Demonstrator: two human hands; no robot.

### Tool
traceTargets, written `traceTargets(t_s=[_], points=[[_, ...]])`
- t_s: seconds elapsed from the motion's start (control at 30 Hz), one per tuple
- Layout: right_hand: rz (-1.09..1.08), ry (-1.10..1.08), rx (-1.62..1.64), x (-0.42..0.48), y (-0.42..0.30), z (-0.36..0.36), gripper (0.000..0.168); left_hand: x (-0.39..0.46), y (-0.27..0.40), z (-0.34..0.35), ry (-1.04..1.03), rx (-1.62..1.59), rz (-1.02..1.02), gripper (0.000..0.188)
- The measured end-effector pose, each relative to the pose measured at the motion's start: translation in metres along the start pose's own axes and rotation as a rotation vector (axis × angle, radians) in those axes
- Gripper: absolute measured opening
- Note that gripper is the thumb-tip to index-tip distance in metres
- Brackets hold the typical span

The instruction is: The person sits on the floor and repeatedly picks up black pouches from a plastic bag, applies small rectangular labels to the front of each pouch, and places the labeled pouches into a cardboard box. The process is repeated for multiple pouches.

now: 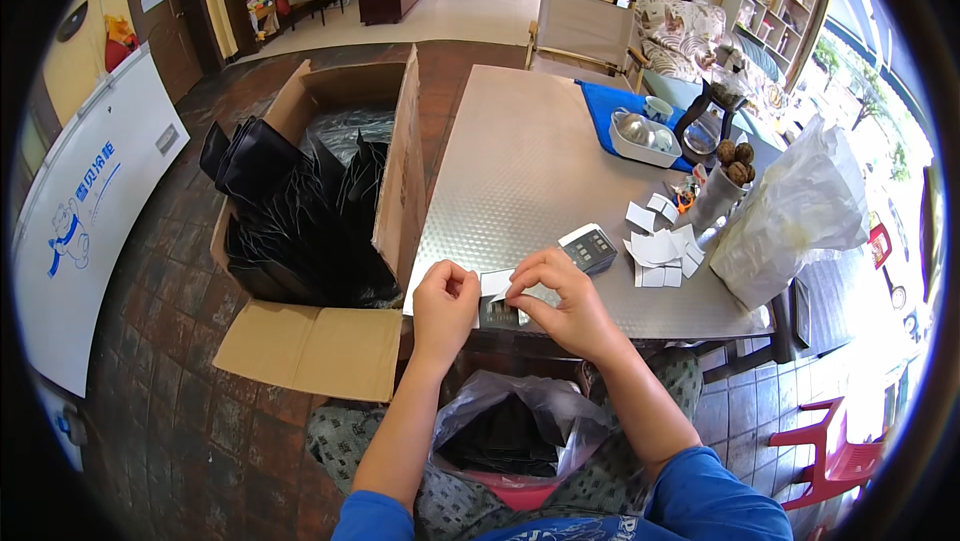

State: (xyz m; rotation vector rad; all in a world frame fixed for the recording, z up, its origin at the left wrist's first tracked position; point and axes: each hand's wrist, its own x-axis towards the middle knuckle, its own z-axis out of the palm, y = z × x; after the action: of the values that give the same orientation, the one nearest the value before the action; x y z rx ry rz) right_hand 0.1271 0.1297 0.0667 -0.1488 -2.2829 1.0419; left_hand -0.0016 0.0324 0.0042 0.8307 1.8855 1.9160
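At the near edge of the metal-topped table (510,158), my left hand (447,304) has its fingers curled beside a small dark printed card (499,313) with white paper above it. My right hand (559,297) pinches the corner of a small white paper piece (501,293) between thumb and forefinger, over that card. Whether my left fingertips grip anything is hidden. A stack of dark printed cards (590,250) lies just beyond my right hand. White paper pieces (661,256) are spread to the right of the stack.
An open cardboard box (411,188) of black plastic bags (300,218) stands left of the table. Between my knees is a clear plastic bag (577,421) holding black pieces. A crumpled white bag (795,211), a cup of walnuts (716,196) and a white tray (649,153) stand right.
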Motion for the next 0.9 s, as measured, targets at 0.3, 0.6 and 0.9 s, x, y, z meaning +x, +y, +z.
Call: traceTargets(t_s=[0.3, 0.6, 0.9], points=[[0.185, -0.057, 0.036, 0.001, 0.002, -0.005, 0.01, -0.001, 0.003, 0.014, 0.325, 0.483, 0.418, 0.012], [0.067, 0.038, -0.007, 0.006, -0.001, 0.003, 0.017, -0.025, 0.027, -0.008, -0.112, 0.063, 0.242, 0.008], [0.458, 0.174, 0.41, -0.01, 0.0, 0.032, 0.008, -0.038, 0.016, -0.02, -0.02, -0.491, -0.009, 0.006]])
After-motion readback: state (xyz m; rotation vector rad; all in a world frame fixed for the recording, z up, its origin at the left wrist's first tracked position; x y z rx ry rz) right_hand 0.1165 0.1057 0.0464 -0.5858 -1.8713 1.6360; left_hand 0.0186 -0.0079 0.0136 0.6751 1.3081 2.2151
